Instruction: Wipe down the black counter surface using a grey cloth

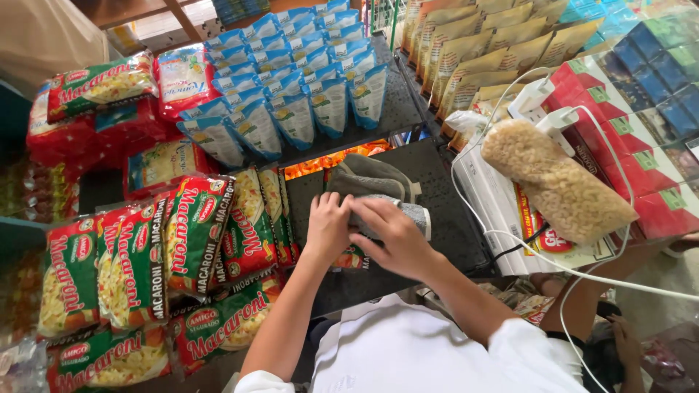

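At the far left, red-and-green macaroni packets (196,233) lean in rows against the edge of a dark shelf top (444,218), with blue-and-white pouches (291,109) racked behind them. Just right of the packets, the left hand (328,227) lies flat, fingers together and pointing away from the person, pressing on the near left end of a grey cloth bundle (371,182). The bundle sits in the middle of the shelf top, its long axis running roughly left to right with a slight tilt toward the far side.

The right hand (389,236) crosses over from the right, fingers curled around a silver-grey wrapped piece (415,216) at the bundle's near edge; it seems to pinch this piece, though the fingertips are hidden beneath it, so the hold is uncertain. Both hands touch the bundle, which lies just beyond them; the right covers more of it.

Further right, a clear bag of pasta (557,182) rests on white boxes, white cables (473,211) looping around it, beside red cartons (633,160).
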